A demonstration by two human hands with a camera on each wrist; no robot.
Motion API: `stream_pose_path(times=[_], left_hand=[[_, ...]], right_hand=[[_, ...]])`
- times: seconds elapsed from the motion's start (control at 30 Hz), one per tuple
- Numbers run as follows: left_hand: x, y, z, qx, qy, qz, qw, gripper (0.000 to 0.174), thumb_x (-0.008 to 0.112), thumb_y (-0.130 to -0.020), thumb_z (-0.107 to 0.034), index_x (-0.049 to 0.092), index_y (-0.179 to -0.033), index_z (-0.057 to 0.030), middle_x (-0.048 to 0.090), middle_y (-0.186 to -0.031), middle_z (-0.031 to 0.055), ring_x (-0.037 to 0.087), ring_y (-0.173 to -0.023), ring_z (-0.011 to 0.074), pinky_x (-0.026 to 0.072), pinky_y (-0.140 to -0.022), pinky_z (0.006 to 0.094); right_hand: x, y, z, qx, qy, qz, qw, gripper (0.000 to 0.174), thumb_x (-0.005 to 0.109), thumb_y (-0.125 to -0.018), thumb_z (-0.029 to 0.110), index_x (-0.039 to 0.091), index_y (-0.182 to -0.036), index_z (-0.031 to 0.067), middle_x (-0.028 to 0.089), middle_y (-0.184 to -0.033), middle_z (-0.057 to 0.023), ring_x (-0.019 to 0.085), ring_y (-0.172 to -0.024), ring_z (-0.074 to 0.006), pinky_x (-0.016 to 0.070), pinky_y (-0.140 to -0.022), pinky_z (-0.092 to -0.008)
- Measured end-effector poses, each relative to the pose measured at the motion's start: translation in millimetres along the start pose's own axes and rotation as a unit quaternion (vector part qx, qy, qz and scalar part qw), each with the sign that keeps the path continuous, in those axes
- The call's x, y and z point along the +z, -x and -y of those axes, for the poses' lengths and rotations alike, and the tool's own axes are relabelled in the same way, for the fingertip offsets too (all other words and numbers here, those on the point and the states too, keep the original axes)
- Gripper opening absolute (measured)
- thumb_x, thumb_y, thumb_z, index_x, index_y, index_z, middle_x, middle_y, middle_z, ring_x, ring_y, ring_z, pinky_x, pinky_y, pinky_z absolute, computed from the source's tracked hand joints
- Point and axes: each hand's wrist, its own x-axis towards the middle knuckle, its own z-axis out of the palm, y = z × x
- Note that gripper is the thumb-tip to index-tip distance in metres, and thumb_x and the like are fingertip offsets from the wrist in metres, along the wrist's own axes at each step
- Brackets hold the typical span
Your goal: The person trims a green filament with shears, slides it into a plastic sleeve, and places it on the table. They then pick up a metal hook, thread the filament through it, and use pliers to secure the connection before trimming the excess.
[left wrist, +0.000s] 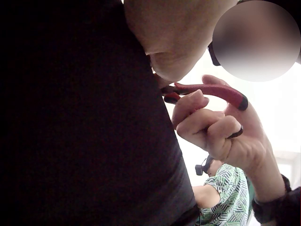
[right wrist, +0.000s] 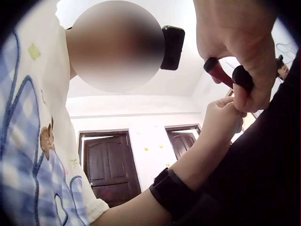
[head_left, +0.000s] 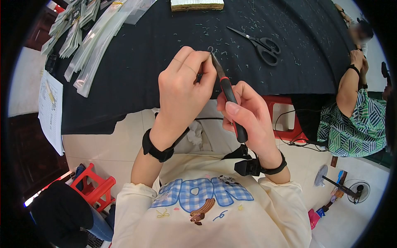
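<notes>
Over the table's near edge, my left hand [head_left: 184, 80] pinches a tiny curved piece of wire [head_left: 210, 48] between thumb and forefinger. My right hand [head_left: 252, 115] grips pliers [head_left: 227, 90] with red and black handles, its thumb lying along one handle. The pliers' narrow tips point away from me and meet the wire beside the left fingertips. From the left wrist view, the right hand [left wrist: 211, 132] is curled round the red pliers handle [left wrist: 216, 92]. In the right wrist view the left hand [right wrist: 220, 120] is close below the right, its fingertips partly hidden.
Black scissors [head_left: 266, 46] lie on the dark tablecloth [head_left: 136, 62] among scattered wire bits. Clear plastic strips [head_left: 97, 53], packets [head_left: 76, 35] and a paper sheet [head_left: 50, 107] are at left. A stack [head_left: 197, 5] sits at the back. Another person [head_left: 351, 111] sits at right.
</notes>
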Motion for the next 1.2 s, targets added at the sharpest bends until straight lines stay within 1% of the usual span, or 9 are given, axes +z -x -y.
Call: stream_pose_path(times=[0.17,0.23,0.37,0.53,0.63,0.93,1.07,1.2], left_hand=[[-0.8,-0.8,-0.6,-0.008,0.004,0.002,1.000,0.011,0.059,-0.068,0.008,0.055,-0.074,-0.0005,0.048,-0.063,0.0056,0.046,-0.044,0.0141,0.0371,-0.038,0.0256],[-0.8,-1.2,-0.9,-0.014,0.008,0.003,1.000,0.011,0.059,-0.068,0.008,0.055,-0.073,-0.0004,0.048,-0.062,0.0052,0.046,-0.044,0.0133,0.0367,-0.038,0.0250],[-1.1,-1.6,-0.2,-0.015,0.014,0.000,1.000,0.011,0.059,-0.068,0.008,0.055,-0.073,-0.0003,0.047,-0.061,0.0051,0.046,-0.044,0.0128,0.0363,-0.037,0.0245],[-1.1,-1.7,-0.5,-0.020,0.020,-0.004,1.000,0.010,0.059,-0.068,0.008,0.055,-0.073,-0.0003,0.047,-0.061,0.0049,0.045,-0.044,0.0123,0.0361,-0.038,0.0239],[-1.0,-1.3,-0.2,-0.021,0.018,-0.005,1.000,0.010,0.059,-0.068,0.008,0.056,-0.073,-0.0003,0.047,-0.061,0.0048,0.046,-0.045,0.0121,0.0363,-0.038,0.0237],[-1.5,-0.6,-1.1,-0.023,0.022,-0.001,0.999,0.010,0.059,-0.067,0.008,0.055,-0.072,-0.0005,0.047,-0.061,0.0046,0.046,-0.045,0.0120,0.0362,-0.037,0.0235],[-1.5,-0.7,-0.4,-0.025,0.027,-0.001,0.999,0.011,0.059,-0.067,0.008,0.055,-0.072,-0.0005,0.047,-0.061,0.0046,0.046,-0.045,0.0119,0.0360,-0.037,0.0235],[-1.7,-1.3,-0.8,-0.017,0.023,-0.002,1.000,0.011,0.059,-0.067,0.008,0.055,-0.072,-0.0006,0.046,-0.060,0.0046,0.046,-0.045,0.0119,0.0359,-0.037,0.0236]], right_hand=[[-0.6,-0.1,-0.9,0.005,0.001,0.009,1.000,0.021,0.056,-0.082,0.020,0.039,-0.079,0.0079,0.051,-0.086,-0.0086,0.040,-0.060,-0.0041,0.0370,-0.051,-0.0186],[1.7,0.4,0.4,0.011,-0.047,0.007,0.999,0.023,0.058,-0.084,0.013,0.036,-0.076,0.0073,0.038,-0.074,0.0031,0.032,-0.067,-0.0029,0.0279,-0.055,-0.0186],[3.3,0.3,0.8,0.012,-0.055,0.006,0.998,0.023,0.057,-0.084,0.013,0.036,-0.077,0.0073,0.040,-0.074,0.0026,0.034,-0.067,-0.0028,0.0289,-0.055,-0.0187],[3.0,0.1,0.8,0.010,-0.055,0.008,0.998,0.021,0.056,-0.085,0.012,0.037,-0.078,0.0067,0.045,-0.076,0.0008,0.039,-0.065,-0.0032,0.0337,-0.054,-0.0189],[2.5,-0.1,0.6,0.009,-0.060,0.005,0.998,0.019,0.056,-0.084,0.011,0.039,-0.078,0.0061,0.046,-0.074,0.0004,0.041,-0.063,-0.0036,0.0345,-0.053,-0.0190],[6.0,0.7,2.3,0.015,-0.059,-0.004,0.998,0.014,0.053,-0.085,0.012,0.042,-0.080,0.0040,0.046,-0.072,0.0005,0.042,-0.060,-0.0031,0.0349,-0.050,-0.0185],[7.7,0.7,2.8,0.024,-0.066,-0.011,0.997,0.013,0.052,-0.086,0.013,0.044,-0.082,0.0039,0.046,-0.071,0.0008,0.042,-0.059,-0.0033,0.0356,-0.050,-0.0187],[4.2,1.3,0.4,0.025,-0.067,0.001,0.997,0.012,0.052,-0.086,0.013,0.044,-0.084,0.0039,0.045,-0.072,0.0012,0.041,-0.060,-0.0032,0.0367,-0.051,-0.0190]])
